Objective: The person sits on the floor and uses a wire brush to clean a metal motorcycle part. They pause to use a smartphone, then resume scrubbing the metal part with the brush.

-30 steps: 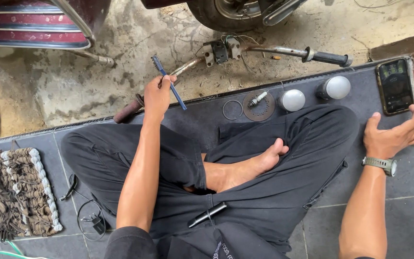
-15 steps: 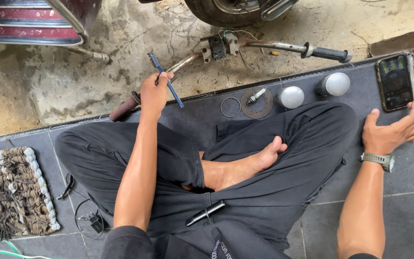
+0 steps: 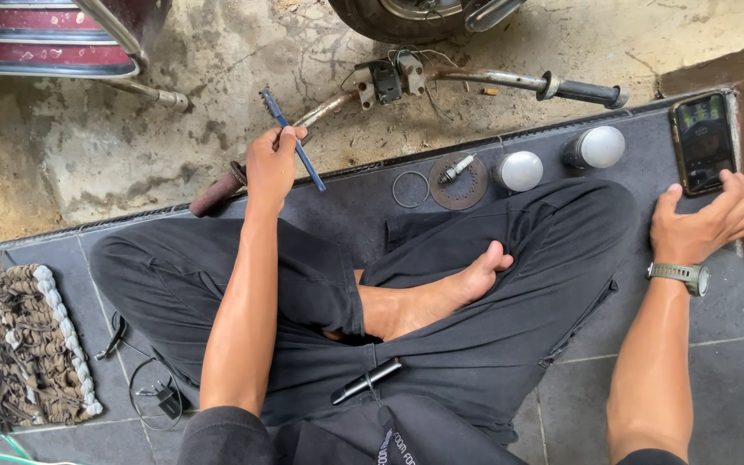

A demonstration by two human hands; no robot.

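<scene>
A: Step in hand?

B: Seated cross-legged on grey tiles. Left hand (image 3: pixel 270 165) clenched round a thin blue-handled brush (image 3: pixel 293 139), raised just short of the rusty handlebar (image 3: pixel 441 82) with its switch housing, lying on the concrete. It read as cleaning about to begin; bristles would need to reach that housing.

A: Right hand (image 3: pixel 706 226)?

B: Fingers loose, gripping nothing, resting beside a black phone (image 3: pixel 703 142).

A: Count?

B: Two round silver-domed lamps (image 3: pixel 519 170), one spark plug (image 3: pixel 456 169) on one rusty disc, one wire ring (image 3: pixel 410 189).
</scene>
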